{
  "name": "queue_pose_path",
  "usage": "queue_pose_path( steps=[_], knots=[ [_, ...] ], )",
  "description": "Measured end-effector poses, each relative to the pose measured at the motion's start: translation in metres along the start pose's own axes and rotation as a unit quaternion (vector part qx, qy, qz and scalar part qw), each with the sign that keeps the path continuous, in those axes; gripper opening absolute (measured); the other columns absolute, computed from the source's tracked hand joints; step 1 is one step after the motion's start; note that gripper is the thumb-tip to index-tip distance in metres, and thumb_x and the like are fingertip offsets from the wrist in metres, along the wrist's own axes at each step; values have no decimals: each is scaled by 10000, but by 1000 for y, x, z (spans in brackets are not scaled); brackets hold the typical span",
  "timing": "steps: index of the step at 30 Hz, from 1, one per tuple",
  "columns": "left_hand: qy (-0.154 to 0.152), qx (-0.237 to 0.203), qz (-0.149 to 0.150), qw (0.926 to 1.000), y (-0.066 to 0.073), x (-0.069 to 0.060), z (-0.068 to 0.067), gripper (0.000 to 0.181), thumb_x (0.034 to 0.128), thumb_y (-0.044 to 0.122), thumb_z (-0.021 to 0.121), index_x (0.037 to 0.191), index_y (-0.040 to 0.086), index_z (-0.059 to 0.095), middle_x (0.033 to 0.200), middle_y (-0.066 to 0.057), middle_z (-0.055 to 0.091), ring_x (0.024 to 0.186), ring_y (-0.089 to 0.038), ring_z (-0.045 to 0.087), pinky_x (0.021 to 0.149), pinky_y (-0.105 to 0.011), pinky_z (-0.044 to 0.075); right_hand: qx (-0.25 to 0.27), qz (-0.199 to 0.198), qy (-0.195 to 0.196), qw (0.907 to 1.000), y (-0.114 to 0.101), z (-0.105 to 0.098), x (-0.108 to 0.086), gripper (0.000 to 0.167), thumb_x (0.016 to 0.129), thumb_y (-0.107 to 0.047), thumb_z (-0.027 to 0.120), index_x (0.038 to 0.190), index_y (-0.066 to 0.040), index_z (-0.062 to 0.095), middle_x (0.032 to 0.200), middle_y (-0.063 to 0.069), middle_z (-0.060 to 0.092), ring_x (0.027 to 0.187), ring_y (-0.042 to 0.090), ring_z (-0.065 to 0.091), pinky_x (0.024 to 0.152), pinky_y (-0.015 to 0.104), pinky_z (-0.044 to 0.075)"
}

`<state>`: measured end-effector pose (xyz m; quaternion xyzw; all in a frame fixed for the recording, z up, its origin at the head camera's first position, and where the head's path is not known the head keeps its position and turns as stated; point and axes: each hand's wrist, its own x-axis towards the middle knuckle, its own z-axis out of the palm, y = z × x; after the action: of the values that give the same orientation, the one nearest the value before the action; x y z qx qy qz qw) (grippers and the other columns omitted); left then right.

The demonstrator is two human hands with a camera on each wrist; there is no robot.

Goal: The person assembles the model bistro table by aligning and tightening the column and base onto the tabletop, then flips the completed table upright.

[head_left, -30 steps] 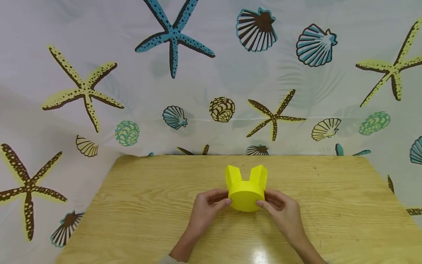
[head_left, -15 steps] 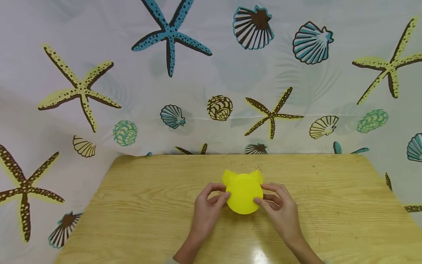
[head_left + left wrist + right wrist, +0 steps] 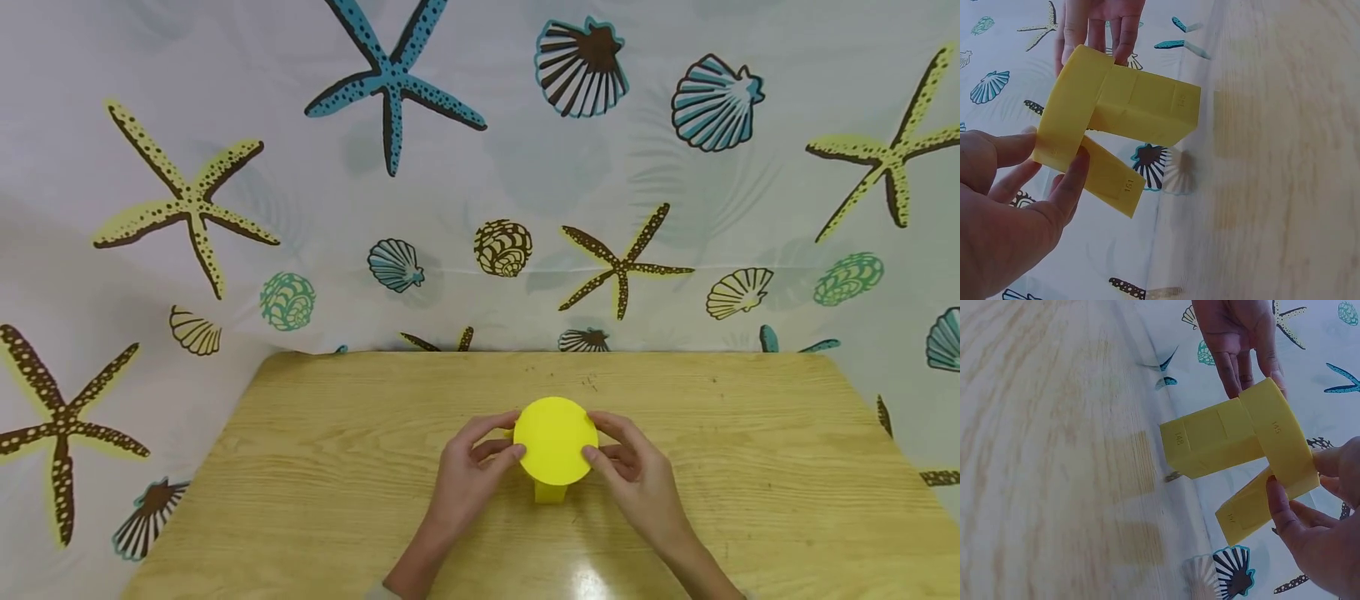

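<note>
Between both hands is a yellow round piece point(image 3: 555, 442) with block-shaped legs, like a small stool. In the head view its flat disc faces up toward me, and one leg point(image 3: 550, 493) shows below it. My left hand point(image 3: 468, 475) grips the disc's left side, thumb on the face and fingers behind. On the right side my right hand point(image 3: 641, 475) pinches the rim the same way. The left wrist view shows the legs point(image 3: 1147, 103) pointing toward the table, with small raised numbers on them. More numbers mark the rim point(image 3: 1279, 434) in the right wrist view.
The wood-grain table point(image 3: 322, 500) spreads out under the hands. Behind it and at both sides hangs a white cloth point(image 3: 450, 200) printed with starfish and shells. The table's back edge meets this cloth.
The yellow piece has tipped: its two upright legs at the back have swung down out of sight behind the disc, which now faces up. One leg shows below. Both hands keep their hold.
</note>
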<state>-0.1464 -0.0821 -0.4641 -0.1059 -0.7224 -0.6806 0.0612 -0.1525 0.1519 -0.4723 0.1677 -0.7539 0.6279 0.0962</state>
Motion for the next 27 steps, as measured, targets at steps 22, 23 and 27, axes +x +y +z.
queue_pose_path(
  steps=[22, 23, 27],
  knots=[
    [-139, 251, -192, 9994, -10, 3, -3, 356, 954, 46, 726, 1309, 47, 698, 1194, -168, 625, 1149, -407, 638, 921, -294, 584, 5, 552, -331, 9979, 12, -1, 1, 349, 1008, -165, 688, 1346, -85, 657, 1382, 114, 629, 960, 187, 721, 823, 300, 619],
    [-148, 258, -200, 9994, -10, 3, -3, 354, 954, 47, 726, 1307, 46, 698, 1196, -169, 626, 1149, -406, 638, 922, -294, 584, 17, 601, -329, 9977, 12, -1, 1, 349, 1007, -170, 689, 1345, -89, 658, 1380, 108, 631, 959, 187, 721, 821, 300, 620],
    [-186, 213, -197, 9994, -11, 5, -5, 345, 962, 50, 717, 1306, 39, 697, 1201, -171, 626, 1156, -405, 632, 930, -296, 581, 5, 629, -319, 9975, 12, 0, 2, 345, 1005, -188, 694, 1338, -100, 664, 1373, 88, 639, 953, 188, 720, 829, 299, 618]
  ],
)
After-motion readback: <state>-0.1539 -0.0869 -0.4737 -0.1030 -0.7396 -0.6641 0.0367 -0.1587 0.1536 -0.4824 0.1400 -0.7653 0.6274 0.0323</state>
